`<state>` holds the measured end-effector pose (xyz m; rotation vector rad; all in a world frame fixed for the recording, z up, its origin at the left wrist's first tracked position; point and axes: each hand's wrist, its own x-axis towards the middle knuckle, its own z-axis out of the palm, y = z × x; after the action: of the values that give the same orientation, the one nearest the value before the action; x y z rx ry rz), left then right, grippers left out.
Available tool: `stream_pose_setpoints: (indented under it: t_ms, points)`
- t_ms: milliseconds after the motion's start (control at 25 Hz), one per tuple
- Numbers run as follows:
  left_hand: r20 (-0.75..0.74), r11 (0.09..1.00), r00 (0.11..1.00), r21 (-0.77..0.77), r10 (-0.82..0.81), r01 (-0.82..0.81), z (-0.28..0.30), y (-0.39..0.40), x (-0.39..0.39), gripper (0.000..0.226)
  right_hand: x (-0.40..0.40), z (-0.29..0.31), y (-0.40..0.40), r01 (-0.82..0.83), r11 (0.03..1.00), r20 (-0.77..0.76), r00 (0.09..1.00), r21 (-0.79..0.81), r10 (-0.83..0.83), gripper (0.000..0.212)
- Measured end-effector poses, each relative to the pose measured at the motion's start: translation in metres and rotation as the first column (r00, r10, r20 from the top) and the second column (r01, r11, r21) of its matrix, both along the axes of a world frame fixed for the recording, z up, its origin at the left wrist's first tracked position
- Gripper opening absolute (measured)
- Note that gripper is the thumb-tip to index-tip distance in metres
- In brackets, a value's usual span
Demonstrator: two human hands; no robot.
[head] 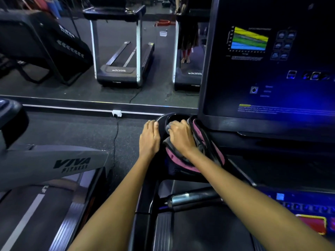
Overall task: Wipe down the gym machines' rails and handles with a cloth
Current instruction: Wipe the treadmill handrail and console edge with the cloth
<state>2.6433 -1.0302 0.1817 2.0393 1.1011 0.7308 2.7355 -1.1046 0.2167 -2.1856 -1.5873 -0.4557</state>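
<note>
My right hand (179,136) is curled down on a grey cloth (167,140), bunching it and pressing it into the cup holder (163,119) at the left end of the treadmill console (226,142). The cloth sits mostly under that hand, one corner poking out toward the holder's hollow, another fold hanging at the holder's near edge. Just right of the cloth, touching my wrist, lies a pink and black bag (203,142), draped along the console ledge below the big screen (272,60). My left hand (149,138) lies flat, fingers straight and together, resting on the outer rim of the cup holder; it grips nothing. A shiny metal handle (192,198) sticks out below the console, between my forearms. To the left stands another treadmill (54,165), well apart. A mirror (108,51) runs along the wall ahead.
</note>
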Motion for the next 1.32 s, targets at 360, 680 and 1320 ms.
stream_pose_setpoints:
  t_ms: [360, 680, 1320]
  points:
    - [0.046, 0.989, 0.988, 0.015, 0.145, -0.146, -0.001, -0.001, -0.004, 0.05, 0.016, -0.004, 0.057, -0.022, 0.942, -0.011, 1.0, -0.334, 0.019, 0.03]
    - [0.047, 0.987, 0.99, 0.083, 0.135, -0.138, 0.0, -0.004, -0.005, 0.058, 0.028, 0.011, 0.067, 0.481, 0.718, 0.278, 0.877, -0.503, -0.392, 0.038]
    - [-0.065, 0.986, 0.992, 0.134, 0.109, -0.1, 0.0, -0.002, -0.003, 0.04, 0.007, 0.03, 0.032, 0.439, 0.54, 0.411, 0.894, -0.718, -0.179, 0.035]
